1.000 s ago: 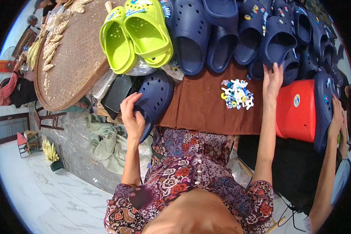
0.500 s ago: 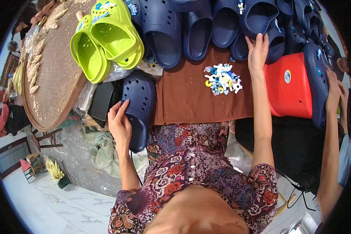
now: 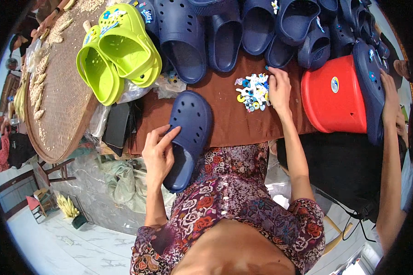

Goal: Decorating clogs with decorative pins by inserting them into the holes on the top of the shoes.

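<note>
My left hand (image 3: 159, 152) grips a navy blue clog (image 3: 189, 133) by its heel end, over the near edge of the brown table (image 3: 229, 121). The clog lies sole down with its holed toe pointing away from me. My right hand (image 3: 279, 89) reaches out to a small heap of colourful shoe charms (image 3: 251, 92) on the table, fingers resting at the heap's right side. Whether it has picked one up is hidden.
A row of navy clogs (image 3: 225, 34) lines the far side, with a lime green pair (image 3: 119, 52) at left on a round woven tray (image 3: 59, 91). A red plastic tub (image 3: 335, 96) stands at right. Another person's arm (image 3: 392, 151) holds a navy clog (image 3: 369, 87) beside it.
My right hand has pulled back from the far row of navy clogs to the charm heap. My left hand has brought the navy clog toward the middle, closer to me.
</note>
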Tool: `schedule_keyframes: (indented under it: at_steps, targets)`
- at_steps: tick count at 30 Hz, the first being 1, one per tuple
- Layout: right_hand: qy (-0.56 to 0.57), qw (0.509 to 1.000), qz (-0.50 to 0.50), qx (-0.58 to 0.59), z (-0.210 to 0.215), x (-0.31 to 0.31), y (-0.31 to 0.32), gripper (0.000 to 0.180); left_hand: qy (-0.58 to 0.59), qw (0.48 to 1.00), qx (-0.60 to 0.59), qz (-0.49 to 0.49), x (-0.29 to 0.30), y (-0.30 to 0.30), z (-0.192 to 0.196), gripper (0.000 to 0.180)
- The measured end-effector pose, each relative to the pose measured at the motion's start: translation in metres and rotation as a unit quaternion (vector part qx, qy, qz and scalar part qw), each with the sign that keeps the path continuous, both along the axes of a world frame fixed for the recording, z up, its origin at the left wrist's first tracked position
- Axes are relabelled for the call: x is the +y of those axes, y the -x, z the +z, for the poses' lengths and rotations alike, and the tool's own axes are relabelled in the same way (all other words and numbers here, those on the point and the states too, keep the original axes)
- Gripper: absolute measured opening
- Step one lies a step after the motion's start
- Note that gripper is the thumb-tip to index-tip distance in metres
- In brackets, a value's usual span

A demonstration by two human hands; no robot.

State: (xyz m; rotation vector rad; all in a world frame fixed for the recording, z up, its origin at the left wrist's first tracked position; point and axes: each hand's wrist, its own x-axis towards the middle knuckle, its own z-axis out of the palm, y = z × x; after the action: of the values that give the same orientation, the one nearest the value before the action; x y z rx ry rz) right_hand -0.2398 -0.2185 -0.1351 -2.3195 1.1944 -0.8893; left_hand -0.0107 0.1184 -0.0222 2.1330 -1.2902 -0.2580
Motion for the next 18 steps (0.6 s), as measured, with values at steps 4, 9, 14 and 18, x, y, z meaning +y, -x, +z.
schedule_keyframes:
  at_steps: [4,9,14,18]
  targets:
    - [0.018,0.992,-0.029,0.121,-0.017,0.001,-0.009,0.040,0.018,0.998,0.015,-0.055,-0.024,0.012,-0.003,0.057]
    - [0.035,0.986,-0.044,0.157,-0.018,0.003,-0.018,0.041,0.022,0.998,0.005,-0.059,-0.045,0.030,-0.020,0.056]
    - [0.027,0.994,0.003,0.108,-0.013,0.012,-0.021,0.032,0.012,0.999,0.019,-0.039,-0.053,0.045,-0.025,0.055]
    - [0.051,0.993,0.063,0.083,-0.009,0.030,-0.024,0.027,0.018,0.999,0.029,-0.032,-0.053,0.050,-0.026,0.053]
